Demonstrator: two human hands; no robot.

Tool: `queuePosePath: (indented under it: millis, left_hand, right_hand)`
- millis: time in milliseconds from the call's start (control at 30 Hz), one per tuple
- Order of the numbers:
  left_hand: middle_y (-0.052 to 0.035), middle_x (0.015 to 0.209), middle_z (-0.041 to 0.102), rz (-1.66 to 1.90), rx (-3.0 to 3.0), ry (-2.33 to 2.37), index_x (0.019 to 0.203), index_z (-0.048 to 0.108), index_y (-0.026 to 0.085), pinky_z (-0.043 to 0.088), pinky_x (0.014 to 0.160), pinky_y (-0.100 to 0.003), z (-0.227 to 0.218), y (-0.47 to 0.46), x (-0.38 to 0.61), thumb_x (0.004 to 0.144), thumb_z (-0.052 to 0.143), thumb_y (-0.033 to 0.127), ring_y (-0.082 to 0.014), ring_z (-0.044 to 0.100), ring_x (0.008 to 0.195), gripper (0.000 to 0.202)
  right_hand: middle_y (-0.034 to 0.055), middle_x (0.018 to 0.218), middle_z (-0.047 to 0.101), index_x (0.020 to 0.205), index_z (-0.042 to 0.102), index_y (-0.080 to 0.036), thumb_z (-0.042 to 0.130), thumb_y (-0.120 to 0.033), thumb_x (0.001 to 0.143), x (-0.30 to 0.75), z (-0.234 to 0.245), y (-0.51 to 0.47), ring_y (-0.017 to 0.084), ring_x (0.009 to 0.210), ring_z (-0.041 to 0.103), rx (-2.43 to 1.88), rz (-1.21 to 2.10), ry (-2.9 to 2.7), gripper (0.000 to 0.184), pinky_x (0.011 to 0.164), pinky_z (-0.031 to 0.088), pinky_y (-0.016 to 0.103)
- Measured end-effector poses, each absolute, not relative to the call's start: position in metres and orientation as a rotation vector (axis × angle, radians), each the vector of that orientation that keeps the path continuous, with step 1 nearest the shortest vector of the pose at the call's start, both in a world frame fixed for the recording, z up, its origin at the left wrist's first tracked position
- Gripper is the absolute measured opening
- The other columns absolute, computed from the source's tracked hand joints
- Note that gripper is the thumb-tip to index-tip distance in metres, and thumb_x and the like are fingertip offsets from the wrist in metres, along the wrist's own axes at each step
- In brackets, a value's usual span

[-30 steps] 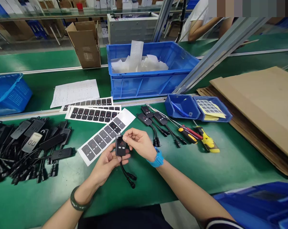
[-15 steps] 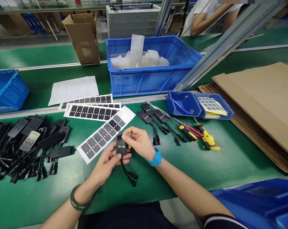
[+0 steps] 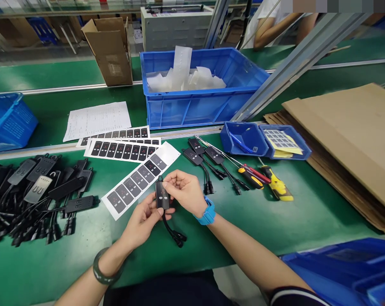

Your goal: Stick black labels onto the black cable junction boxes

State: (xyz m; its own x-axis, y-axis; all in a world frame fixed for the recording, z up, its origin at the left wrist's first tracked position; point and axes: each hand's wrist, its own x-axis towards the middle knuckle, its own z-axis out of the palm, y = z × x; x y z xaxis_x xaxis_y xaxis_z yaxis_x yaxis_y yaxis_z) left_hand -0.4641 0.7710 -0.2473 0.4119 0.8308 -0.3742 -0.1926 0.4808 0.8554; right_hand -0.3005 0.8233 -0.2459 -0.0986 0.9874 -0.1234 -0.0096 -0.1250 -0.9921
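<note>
left hand (image 3: 144,221) clamped on black cabled controller (image 3: 162,205), over tabletop (image 3: 259,212), in from near edge. right hand (image 3: 187,192) at label's (image 3: 162,192) upper right corner; grip, we can't tell. we'd hold it square, smooth from 1 edge.

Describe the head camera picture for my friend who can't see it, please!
A person's left hand holds a black box with cables over a green table, while the right hand touches its upper front. Label strips lie beyond the hands, more boxes to the left, screwdrivers to the right. Farther back stands a blue bin.
</note>
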Motion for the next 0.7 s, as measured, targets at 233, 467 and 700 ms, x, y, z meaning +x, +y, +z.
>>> queuePosePath:
  millis: [233, 467, 700]
  left_hand:
    - [-0.0111, 0.115, 0.070, 0.780, 0.800, 0.873, 0.128, 0.054, 0.021, 0.056, 0.086, -0.034, -0.248, 0.774, -0.465, 0.090, 0.067, 0.032, -0.0253, 0.071, 0.101, 0.042]
    - [-0.0082, 0.109, 0.072, 0.934, 0.653, 0.987, 0.130, 0.049, 0.023, 0.058, 0.081, -0.035, -0.252, 0.779, -0.469, 0.095, 0.058, 0.042, -0.0230, 0.071, 0.094, 0.041]
    - [-0.0051, 0.096, 0.072, 0.883, 0.898, 1.146, 0.123, 0.041, 0.022, 0.059, 0.067, -0.031, -0.261, 0.779, -0.469, 0.094, 0.057, 0.045, -0.0190, 0.073, 0.076, 0.040]
  right_hand:
    - [-0.0022, 0.079, 0.052, 0.108, 0.059, -0.022, 0.071, -0.030, 0.077, -0.296, -0.249, 0.823, 0.010, 0.061, 0.049, -1.280, 1.159, -1.445, 0.034, 0.052, 0.045, 0.022]
    - [0.0082, 0.114, 0.058, 0.143, 0.041, -0.023, 0.079, -0.030, 0.071, -0.300, -0.258, 0.819, 0.016, 0.081, 0.057, -1.119, 1.491, -1.731, 0.082, 0.067, 0.054, 0.030]
    - [0.0053, 0.104, 0.068, 0.140, 0.051, -0.020, 0.047, -0.020, 0.090, -0.307, -0.259, 0.814, 0.016, 0.082, 0.061, -1.088, 1.410, -1.697, 0.050, 0.076, 0.055, 0.031]
